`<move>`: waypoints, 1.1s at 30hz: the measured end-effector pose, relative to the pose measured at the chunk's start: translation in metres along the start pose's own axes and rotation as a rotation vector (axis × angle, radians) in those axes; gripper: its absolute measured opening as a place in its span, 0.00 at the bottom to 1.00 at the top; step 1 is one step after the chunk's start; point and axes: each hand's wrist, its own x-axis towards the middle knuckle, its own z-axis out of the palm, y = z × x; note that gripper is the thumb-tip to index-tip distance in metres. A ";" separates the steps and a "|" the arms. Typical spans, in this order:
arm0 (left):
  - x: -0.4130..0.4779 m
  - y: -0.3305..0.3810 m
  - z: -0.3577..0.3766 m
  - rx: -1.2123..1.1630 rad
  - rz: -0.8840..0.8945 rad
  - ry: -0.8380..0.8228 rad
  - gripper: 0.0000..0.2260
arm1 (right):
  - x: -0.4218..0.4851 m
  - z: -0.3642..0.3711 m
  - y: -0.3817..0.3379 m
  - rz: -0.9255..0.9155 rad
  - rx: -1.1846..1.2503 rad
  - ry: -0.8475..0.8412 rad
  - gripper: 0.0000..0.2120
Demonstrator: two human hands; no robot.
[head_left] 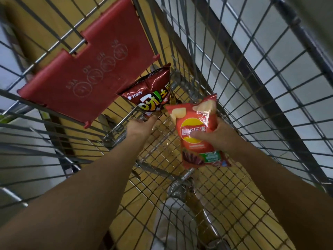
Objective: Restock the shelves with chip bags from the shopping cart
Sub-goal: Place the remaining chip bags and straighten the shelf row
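Wire cart (225, 195) | left fingers (151, 119) pinch edge of dark bag (153, 91) | right fingers (218, 123) wrap red bag (198, 150)

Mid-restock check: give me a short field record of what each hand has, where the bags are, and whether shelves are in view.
left hand: grips the lower edge of the dark red chip bag
right hand: holds the red chip bag round its middle, thumb across the front
bags in view: two, both in the hands
position: both bags inside the cart, above its wire floor
other: red plastic flap on the cart's wire end
shelves: not in view
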 end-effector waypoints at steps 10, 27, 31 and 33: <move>0.027 0.019 -0.006 -0.138 0.291 -0.119 0.39 | 0.028 0.016 -0.026 -0.111 0.218 0.157 0.21; -0.119 0.051 -0.026 -0.407 0.397 -0.199 0.09 | -0.096 0.005 -0.095 -0.273 0.297 0.150 0.22; -0.185 0.070 -0.036 -0.504 0.438 -0.173 0.10 | -0.162 -0.013 -0.124 -0.373 0.204 0.168 0.16; -0.219 0.082 -0.040 -0.527 0.482 -0.178 0.14 | -0.199 -0.025 -0.139 -0.423 0.178 0.196 0.17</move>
